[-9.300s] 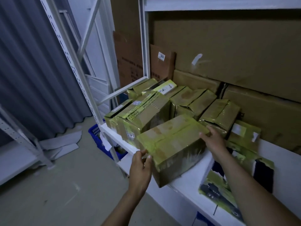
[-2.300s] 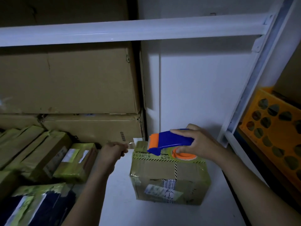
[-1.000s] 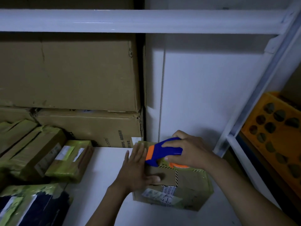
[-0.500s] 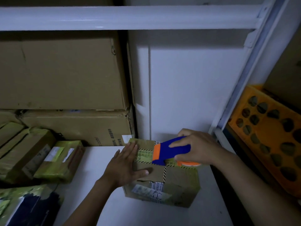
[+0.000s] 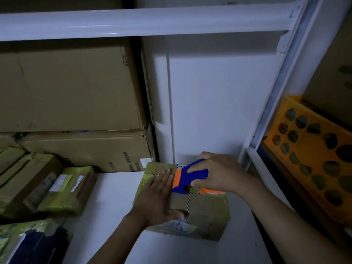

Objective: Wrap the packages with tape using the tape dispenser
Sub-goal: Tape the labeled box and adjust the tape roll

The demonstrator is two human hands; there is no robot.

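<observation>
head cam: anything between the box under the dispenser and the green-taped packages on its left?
Only bare white shelf between the box and the green-taped packages, per the head view. The left hand rests on the box.

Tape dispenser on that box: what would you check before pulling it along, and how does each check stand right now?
1. Right hand grips the dispenser: ok.
2. Left hand lies flat on the box to steady it: ok.
3. Dispenser sits on the box top: ok.
4. The tape end is stuck down: cannot tell, hidden by the hands.
5. Box rests on the shelf, apart from the packages at left: ok.
</observation>
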